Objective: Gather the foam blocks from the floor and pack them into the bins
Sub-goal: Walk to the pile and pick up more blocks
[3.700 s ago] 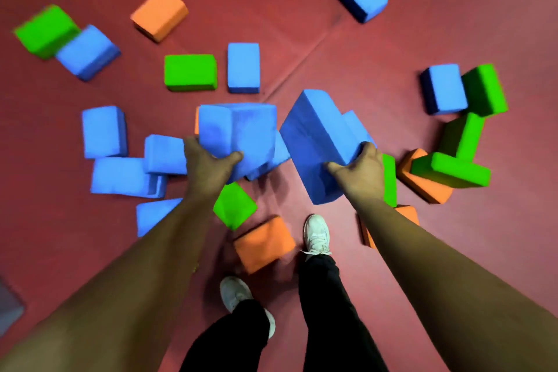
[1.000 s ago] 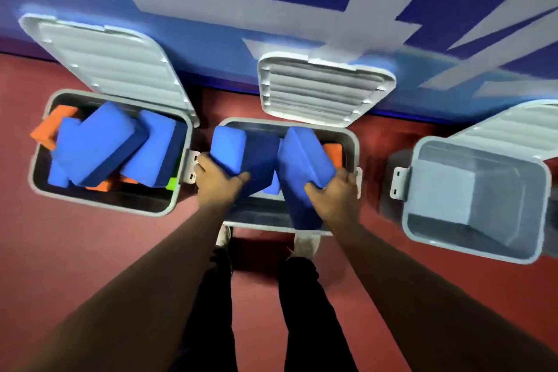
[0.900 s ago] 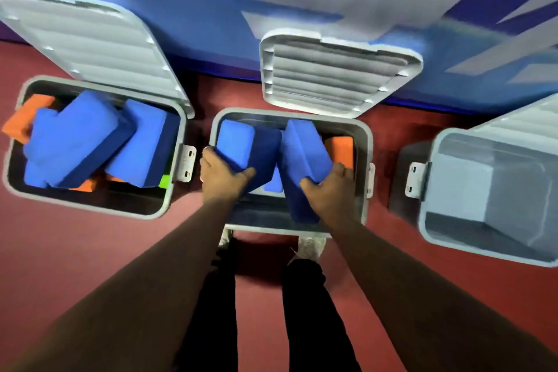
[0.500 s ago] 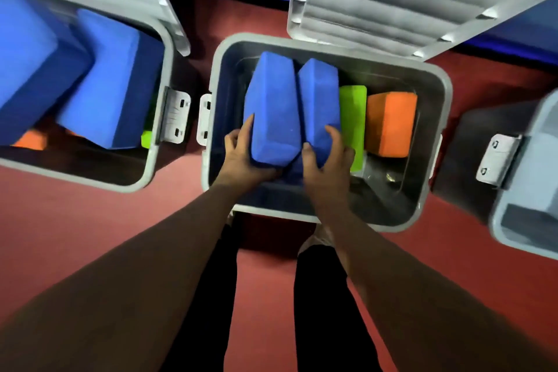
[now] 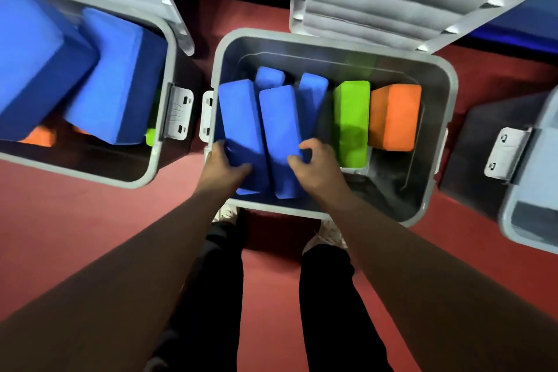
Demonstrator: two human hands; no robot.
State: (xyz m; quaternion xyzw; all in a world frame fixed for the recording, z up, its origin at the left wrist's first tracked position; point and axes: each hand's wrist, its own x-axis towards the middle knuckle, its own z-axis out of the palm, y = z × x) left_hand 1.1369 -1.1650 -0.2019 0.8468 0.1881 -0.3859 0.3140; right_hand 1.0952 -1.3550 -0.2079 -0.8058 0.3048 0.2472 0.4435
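- The left hand grips one blue block; the right hand curls around the second blue block.
- Both blocks stand on edge inside the middle bin, left of the green block.

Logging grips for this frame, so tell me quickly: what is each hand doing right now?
Left hand: closed on the left upright blue foam block in the middle grey plastic bin.
Right hand: closed on the neighbouring blue foam block.
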